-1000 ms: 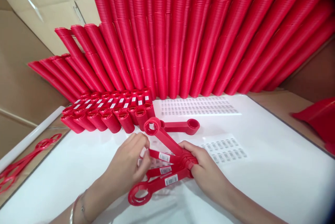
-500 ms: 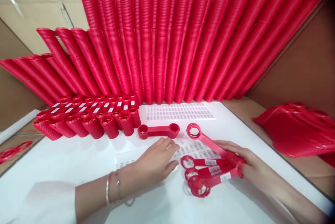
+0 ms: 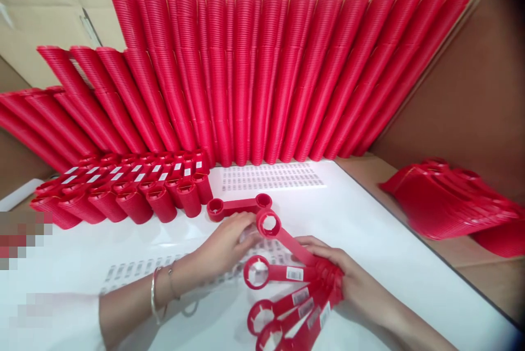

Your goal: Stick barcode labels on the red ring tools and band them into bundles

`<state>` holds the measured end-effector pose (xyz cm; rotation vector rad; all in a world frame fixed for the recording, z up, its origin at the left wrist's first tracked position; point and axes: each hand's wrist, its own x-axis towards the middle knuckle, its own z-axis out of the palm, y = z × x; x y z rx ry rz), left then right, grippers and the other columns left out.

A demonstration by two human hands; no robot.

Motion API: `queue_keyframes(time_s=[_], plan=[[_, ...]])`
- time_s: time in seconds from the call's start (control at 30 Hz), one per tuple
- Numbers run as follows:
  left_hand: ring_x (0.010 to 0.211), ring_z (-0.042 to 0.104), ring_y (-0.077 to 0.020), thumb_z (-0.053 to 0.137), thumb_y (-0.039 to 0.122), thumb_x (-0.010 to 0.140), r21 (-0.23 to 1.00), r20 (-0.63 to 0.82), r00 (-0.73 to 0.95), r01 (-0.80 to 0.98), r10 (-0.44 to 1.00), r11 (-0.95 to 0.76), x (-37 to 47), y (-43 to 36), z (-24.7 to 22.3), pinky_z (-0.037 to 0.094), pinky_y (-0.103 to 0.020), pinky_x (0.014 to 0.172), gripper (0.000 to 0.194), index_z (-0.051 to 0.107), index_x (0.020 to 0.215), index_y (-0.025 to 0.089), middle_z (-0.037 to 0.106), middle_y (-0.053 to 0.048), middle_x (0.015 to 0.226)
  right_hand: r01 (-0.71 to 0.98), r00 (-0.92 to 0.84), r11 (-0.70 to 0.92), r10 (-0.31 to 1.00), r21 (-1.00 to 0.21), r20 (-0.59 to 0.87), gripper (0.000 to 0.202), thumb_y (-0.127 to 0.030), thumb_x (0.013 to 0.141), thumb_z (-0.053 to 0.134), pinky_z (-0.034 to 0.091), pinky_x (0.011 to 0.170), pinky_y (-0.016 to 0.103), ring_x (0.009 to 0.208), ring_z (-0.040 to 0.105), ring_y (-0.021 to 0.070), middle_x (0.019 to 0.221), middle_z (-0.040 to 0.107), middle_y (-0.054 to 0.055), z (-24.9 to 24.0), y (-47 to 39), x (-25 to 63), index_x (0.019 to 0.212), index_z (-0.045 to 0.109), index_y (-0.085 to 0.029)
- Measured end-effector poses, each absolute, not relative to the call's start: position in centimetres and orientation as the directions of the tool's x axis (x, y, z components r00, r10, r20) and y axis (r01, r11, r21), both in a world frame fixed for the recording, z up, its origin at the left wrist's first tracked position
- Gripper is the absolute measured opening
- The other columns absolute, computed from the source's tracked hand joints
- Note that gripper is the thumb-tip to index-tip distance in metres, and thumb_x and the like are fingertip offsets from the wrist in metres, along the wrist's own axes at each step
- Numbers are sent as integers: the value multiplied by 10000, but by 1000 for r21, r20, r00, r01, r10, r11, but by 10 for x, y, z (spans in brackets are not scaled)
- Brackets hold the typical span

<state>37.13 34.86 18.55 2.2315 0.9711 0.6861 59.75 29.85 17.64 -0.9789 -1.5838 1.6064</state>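
Observation:
My right hand (image 3: 348, 271) is wrapped round one end of several red ring-ended pieces (image 3: 303, 274), fanned out to the left. White barcode labels show on the lower ones; the top piece shows no label. My left hand (image 3: 229, 241) has its fingers pinched together beside the top piece's ring; what they hold, if anything, is too small to make out. Under my left hand lies a label sheet (image 3: 135, 269), partly covered. Just beyond the left fingers, a red ring-ended piece (image 3: 238, 208) lies on the white table (image 3: 394, 241).
Tall stacks of red pieces (image 3: 246, 77) stand along the back. Shorter labelled stacks (image 3: 135, 206) are at the left of the table. A second label sheet (image 3: 273, 177) lies at the back. More red pieces (image 3: 447, 203) lie at the right, beside a cardboard wall (image 3: 455, 99).
My right hand has moved left with the red pieces, which are now more spread out. My left hand is now close to the top piece's ring. The camera view has shifted slightly.

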Motion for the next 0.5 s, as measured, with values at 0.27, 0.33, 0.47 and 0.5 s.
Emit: queue_keyframes(time_s=[0.27, 0.33, 0.47, 0.5], plan=[[830, 508, -241, 667, 132, 739, 544, 179, 651, 559, 737, -626, 363, 338, 183, 421, -331, 691, 202, 558, 897, 195, 544, -33, 928, 30, -512, -75, 855, -997, -80, 238, -195, 823, 532, 400, 934, 332, 1153, 445, 220, 1324, 382, 76, 173, 292, 582, 1024, 659, -209], [790, 535, -221, 637, 121, 754, 625, 160, 622, 537, 766, -567, 358, 341, 174, 436, -309, 670, 140, 571, 854, 195, 570, -13, 870, 72, -505, -78, 857, -994, -104, 211, -232, 823, 540, 381, 959, 339, 1190, 417, 228, 1367, 342, 66, 170, 294, 581, 984, 673, -201], [719, 590, -206, 553, 144, 816, 847, 78, 576, 393, 813, -359, 358, 343, 161, 483, -289, 625, 47, 586, 820, 177, 619, -23, 802, 32, -512, -143, 848, -989, -139, 237, -293, 796, 563, 453, 856, 327, 1103, 492, 234, 1360, 364, 64, 169, 301, 571, 986, 678, -208], [738, 600, -211, 502, 143, 843, 882, 77, 566, 345, 821, -321, 359, 342, 160, 496, -294, 634, 87, 583, 849, 175, 630, -37, 827, 20, -521, -179, 838, -984, -163, 269, -304, 782, 575, 480, 790, 313, 1025, 538, 225, 1325, 403, 76, 170, 303, 567, 1016, 668, -211]])
